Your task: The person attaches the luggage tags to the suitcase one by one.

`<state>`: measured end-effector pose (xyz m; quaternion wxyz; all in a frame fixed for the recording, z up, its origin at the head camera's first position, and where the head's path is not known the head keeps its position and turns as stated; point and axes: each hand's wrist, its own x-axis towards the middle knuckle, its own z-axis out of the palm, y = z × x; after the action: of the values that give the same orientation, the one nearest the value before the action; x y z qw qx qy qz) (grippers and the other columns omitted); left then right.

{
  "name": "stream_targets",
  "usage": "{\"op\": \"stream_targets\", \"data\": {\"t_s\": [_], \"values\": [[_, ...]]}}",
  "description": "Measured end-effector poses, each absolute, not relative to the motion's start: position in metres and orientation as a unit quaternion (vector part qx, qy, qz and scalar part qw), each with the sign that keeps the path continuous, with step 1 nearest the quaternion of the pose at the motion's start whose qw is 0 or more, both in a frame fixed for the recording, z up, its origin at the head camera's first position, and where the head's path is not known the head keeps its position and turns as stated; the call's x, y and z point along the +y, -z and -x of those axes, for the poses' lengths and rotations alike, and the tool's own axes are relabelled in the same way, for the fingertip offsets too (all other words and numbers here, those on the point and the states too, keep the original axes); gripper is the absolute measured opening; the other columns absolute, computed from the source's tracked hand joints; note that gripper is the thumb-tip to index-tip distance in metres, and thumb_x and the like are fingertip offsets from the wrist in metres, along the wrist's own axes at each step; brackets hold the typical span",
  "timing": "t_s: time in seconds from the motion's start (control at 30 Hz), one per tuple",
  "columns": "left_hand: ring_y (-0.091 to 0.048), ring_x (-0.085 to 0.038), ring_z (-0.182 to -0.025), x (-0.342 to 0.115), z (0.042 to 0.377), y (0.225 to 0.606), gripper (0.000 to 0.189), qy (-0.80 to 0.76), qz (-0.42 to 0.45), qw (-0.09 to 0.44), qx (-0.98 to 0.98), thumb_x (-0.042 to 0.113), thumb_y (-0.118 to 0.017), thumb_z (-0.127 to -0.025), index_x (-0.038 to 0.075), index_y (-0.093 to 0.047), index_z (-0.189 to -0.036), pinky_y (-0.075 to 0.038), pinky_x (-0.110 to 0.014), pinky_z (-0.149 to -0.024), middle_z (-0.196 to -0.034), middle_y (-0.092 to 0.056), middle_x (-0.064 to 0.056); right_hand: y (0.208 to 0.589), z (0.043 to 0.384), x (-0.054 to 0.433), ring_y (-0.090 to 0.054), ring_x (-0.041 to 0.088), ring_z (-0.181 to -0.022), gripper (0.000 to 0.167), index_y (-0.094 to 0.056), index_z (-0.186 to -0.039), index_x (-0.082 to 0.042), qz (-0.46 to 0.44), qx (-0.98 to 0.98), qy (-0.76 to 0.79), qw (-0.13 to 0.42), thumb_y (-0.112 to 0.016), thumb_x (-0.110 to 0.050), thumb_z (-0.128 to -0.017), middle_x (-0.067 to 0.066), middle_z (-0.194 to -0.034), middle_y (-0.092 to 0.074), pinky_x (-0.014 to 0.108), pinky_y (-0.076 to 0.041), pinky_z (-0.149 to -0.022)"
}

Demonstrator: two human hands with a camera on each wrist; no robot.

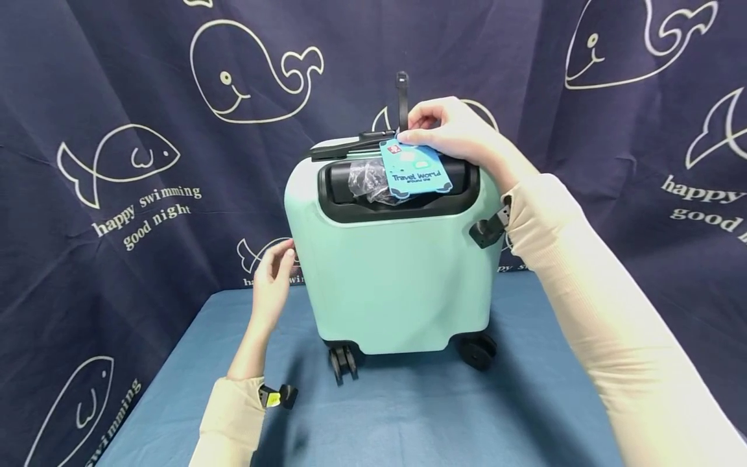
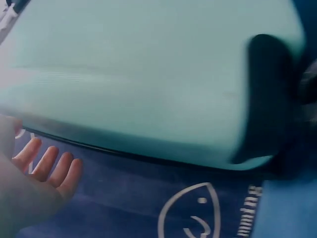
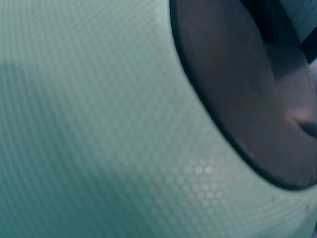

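Note:
A mint-green suitcase (image 1: 403, 279) stands upright on the blue cloth, its black recessed panel (image 1: 344, 211) facing me. At its top, my right hand (image 1: 452, 130) pinches the upper edge of a blue luggage tag (image 1: 417, 170) printed "Travel World", beside an upright black strap (image 1: 403, 97). My left hand (image 1: 273, 279) is at the suitcase's left side, its fingers loosely bent near the rear edge. In the left wrist view those fingers (image 2: 47, 166) hold nothing; whether a fingertip touches the shell, I cannot tell. The right wrist view shows textured shell and dark panel, with the fingers out of sight.
Crumpled clear plastic (image 1: 370, 178) lies against the panel beside the tag. Black wheels (image 1: 343, 363) support the suitcase on the blue-covered table (image 1: 408, 415). A dark blue curtain (image 1: 140, 78) with whale and fish drawings hangs close behind.

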<state>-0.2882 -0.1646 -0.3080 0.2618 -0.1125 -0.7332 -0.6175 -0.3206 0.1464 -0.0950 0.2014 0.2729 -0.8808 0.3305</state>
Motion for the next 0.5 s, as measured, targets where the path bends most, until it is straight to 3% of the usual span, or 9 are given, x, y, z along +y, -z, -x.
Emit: {"op": "stream_targets", "data": {"t_s": [0.23, 0.5], "values": [[-0.059, -0.019, -0.106, -0.168, 0.297, 0.268, 0.032, 0.629, 0.117, 0.314, -0.701, 0.020, -0.049, -0.098, 0.002, -0.055, -0.124, -0.050, -0.027, -0.086, -0.122, -0.060, -0.012, 0.094, 0.317, 0.146, -0.046, 0.006, -0.071, 0.018, -0.063, -0.084, -0.009, -0.264, -0.881, -0.338, 0.202, -0.069, -0.026, -0.083, -0.011, -0.070, -0.054, 0.019, -0.032, -0.069], [-0.061, -0.007, -0.100, -0.164, 0.298, 0.227, 0.030, 0.618, 0.148, 0.323, -0.701, 0.017, -0.049, -0.098, 0.000, -0.057, -0.121, -0.050, -0.022, -0.082, -0.118, -0.061, -0.014, 0.095, 0.317, 0.146, -0.046, 0.008, -0.072, 0.021, -0.063, -0.085, -0.007, -0.258, -0.887, -0.322, 0.206, -0.067, -0.028, -0.085, -0.009, -0.070, -0.053, 0.020, -0.032, -0.068]]}}
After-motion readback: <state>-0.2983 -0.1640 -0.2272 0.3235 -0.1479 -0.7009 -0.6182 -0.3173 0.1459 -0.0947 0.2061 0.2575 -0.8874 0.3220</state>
